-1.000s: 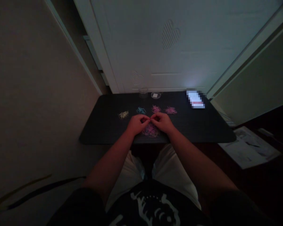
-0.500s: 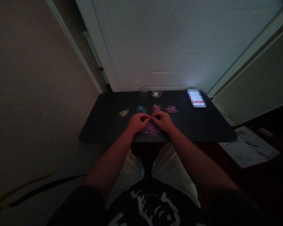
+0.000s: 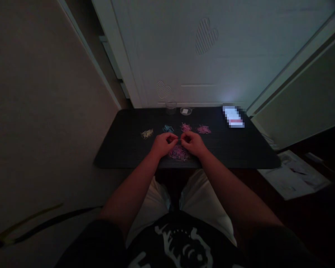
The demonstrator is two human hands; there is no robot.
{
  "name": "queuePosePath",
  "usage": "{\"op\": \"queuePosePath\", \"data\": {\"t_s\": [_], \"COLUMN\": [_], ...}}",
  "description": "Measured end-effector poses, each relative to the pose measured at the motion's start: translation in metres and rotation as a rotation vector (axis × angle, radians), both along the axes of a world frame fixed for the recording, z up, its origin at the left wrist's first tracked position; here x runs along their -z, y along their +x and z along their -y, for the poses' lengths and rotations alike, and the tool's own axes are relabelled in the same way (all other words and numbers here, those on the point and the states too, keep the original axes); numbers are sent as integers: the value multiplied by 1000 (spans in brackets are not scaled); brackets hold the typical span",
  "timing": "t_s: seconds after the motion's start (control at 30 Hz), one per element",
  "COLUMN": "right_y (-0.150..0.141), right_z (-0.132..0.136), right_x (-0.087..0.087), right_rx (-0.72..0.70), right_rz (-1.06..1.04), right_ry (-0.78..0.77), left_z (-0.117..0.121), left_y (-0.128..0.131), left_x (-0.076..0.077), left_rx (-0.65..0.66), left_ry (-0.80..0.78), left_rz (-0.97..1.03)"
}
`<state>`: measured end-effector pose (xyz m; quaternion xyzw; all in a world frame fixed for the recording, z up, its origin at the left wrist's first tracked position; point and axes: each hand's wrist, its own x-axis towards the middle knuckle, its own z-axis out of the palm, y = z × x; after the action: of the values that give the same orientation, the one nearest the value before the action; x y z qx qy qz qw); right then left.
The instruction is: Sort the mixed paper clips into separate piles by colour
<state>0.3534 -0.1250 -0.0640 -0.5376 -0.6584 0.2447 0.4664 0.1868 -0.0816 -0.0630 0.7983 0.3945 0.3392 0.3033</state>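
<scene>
My left hand (image 3: 163,144) is closed in a pinch above the middle of the dark table. Facing it, my right hand (image 3: 194,143) is pinched too, its fingertips a small gap from the left ones. A faint thin line seems to span that gap, too small and dim to name. Just below both hands lies a mixed heap of short thin pink and purple strips (image 3: 179,153). Beyond them sit sorted piles of similar strips: yellowish strips (image 3: 147,134), blue strips (image 3: 168,128), pink strips (image 3: 186,127) and more pink strips (image 3: 203,129).
A clear round tub (image 3: 171,107) and a clear lid (image 3: 185,111) with a white square stand at the back edge of the black table (image 3: 234,149). A lit, pixelated phone-like screen (image 3: 233,116) is at the back right. Behind rises a white door (image 3: 167,48).
My fingertips, together before, have drawn slightly apart, leaving a small gap. The heap and piles look the same; the view has shifted a little.
</scene>
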Motion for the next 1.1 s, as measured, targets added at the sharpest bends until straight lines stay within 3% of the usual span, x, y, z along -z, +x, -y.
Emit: {"op": "queuePosePath", "data": {"t_s": [1.1], "right_y": [-1], "right_z": [2], "right_x": [-2], "right_rx": [-1], "right_rz": [66], "right_ry": [-29], "left_z": [1], "left_y": [0], "left_x": [-1], "left_rx": [-21], "left_ry": [20], "left_rz": [-27]}}
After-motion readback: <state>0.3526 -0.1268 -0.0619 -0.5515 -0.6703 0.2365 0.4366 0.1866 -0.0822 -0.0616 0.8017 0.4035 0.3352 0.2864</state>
